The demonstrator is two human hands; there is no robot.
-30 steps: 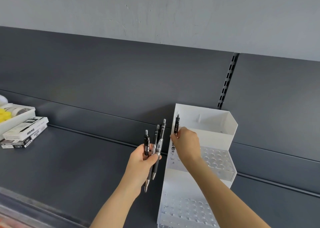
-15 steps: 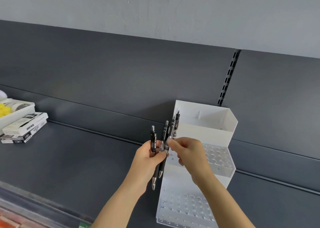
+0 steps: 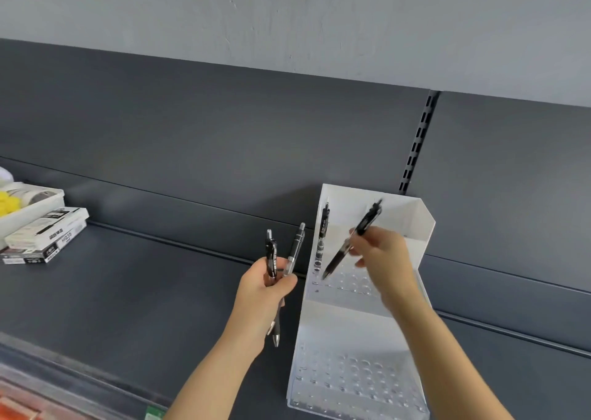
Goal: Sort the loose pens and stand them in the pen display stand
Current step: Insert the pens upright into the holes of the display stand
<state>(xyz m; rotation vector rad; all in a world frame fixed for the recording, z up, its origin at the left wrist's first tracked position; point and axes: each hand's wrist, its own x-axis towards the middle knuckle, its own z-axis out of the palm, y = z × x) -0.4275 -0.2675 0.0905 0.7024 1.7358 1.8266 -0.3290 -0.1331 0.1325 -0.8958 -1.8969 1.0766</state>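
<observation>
A white stepped pen display stand [image 3: 415, 224] with rows of round holes sits on the dark grey shelf. One black pen [image 3: 323, 227] stands upright in a hole at the far left of its upper tier. My right hand [image 3: 382, 259] holds another black pen [image 3: 351, 240] tilted, tip down, just above the upper tier's holes beside the standing pen. To the left of the stand, my left hand [image 3: 267, 291] grips two black pens [image 3: 281, 259], their clips pointing up.
The dark shelf [image 3: 128, 285] stretches left. At its far left lie stacked pen boxes [image 3: 44, 237] and a white tray [image 3: 32, 207] holding yellow items. A slotted upright [image 3: 417, 141] runs up the back panel behind the stand.
My right hand left one pen standing in the upper tier, took a pen from the bunch in my left hand, and carried it right over the stand. My left hand now holds two pens.
</observation>
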